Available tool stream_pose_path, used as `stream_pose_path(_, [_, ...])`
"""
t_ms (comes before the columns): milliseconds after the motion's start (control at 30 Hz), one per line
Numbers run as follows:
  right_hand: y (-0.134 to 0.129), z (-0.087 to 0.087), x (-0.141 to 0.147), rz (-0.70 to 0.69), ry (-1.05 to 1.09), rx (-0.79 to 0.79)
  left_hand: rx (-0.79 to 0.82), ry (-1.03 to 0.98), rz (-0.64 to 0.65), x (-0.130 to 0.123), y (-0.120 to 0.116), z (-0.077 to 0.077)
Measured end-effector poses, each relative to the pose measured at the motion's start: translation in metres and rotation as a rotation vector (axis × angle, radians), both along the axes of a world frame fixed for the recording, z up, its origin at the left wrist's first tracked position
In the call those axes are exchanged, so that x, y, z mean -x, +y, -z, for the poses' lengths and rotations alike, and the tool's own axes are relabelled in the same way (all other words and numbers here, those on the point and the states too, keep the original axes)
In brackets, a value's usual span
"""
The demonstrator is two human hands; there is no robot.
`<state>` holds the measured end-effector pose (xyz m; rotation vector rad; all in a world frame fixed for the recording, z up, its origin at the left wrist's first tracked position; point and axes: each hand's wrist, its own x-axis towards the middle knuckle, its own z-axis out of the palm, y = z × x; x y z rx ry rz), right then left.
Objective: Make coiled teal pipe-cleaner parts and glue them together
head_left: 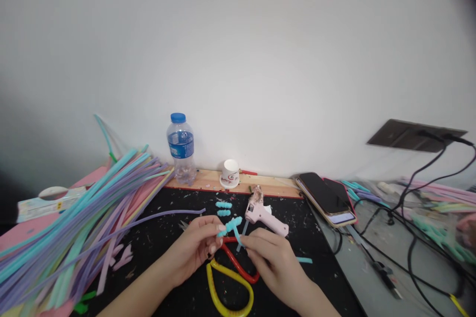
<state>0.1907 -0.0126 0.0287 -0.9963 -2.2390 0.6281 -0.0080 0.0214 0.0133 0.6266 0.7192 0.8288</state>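
Note:
Between thumb and fingers, my left hand (199,241) pinches one end of a light-blue pipe cleaner (233,224) that is coiled into a bumpy piece. My right hand (269,257) grips its loose straight tail, which hangs down from the coil. Two short coiled light-blue pieces (223,209) lie on the black mat just beyond. Below my hands are scissors with one red handle loop (238,262) and one yellow loop (230,309); their blades are mostly hidden. A pale pink glue gun (265,215) with a browned nozzle rests behind my right hand.
Many pastel pipe cleaners (85,213) are heaped at the left. A water bottle (181,148) and a small paper cup (230,174) stand by the wall. Phones (327,195), black cables (403,208) and a wall socket (414,135) are at the right. A cut blue piece (305,260) lies on the mat.

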Motion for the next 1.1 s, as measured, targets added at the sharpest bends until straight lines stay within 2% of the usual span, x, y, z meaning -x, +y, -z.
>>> stream_pose_path(167, [0.003, 0.000, 0.001, -0.042, -0.101, 0.022, 0.038, -0.136, 0.084, 0.003, -0.003, -0.001])
stream_pose_path(300, [0.003, 0.001, 0.005, -0.091, -0.201, 0.038, 0.025, -0.074, 0.244, 0.002, -0.007, -0.001])
stream_pose_path(433, [0.003, 0.004, 0.005, -0.129, -0.192, 0.088, 0.075, 0.019, 0.425, 0.000, -0.011, -0.003])
stream_pose_path(533, [0.006, 0.008, 0.003, -0.057, -0.167, 0.085, 0.109, 0.096, 0.563, 0.000, -0.011, -0.003])
stream_pose_path(600, [0.007, 0.010, 0.000, 0.010, -0.131, 0.069, 0.108, 0.130, 0.594, 0.000, -0.011, -0.003])
stream_pose_path(800, [0.006, 0.006, -0.004, 0.192, -0.070, -0.042, 0.047, 0.184, 0.468, 0.001, -0.010, -0.001])
stream_pose_path(933, [0.005, 0.003, -0.004, 0.267, -0.053, -0.097, -0.051, 0.250, 0.282, -0.003, -0.009, -0.002])
stream_pose_path(1100, [0.003, 0.001, -0.004, 0.241, -0.028, -0.088, -0.128, 0.256, 0.057, -0.006, -0.005, -0.001])
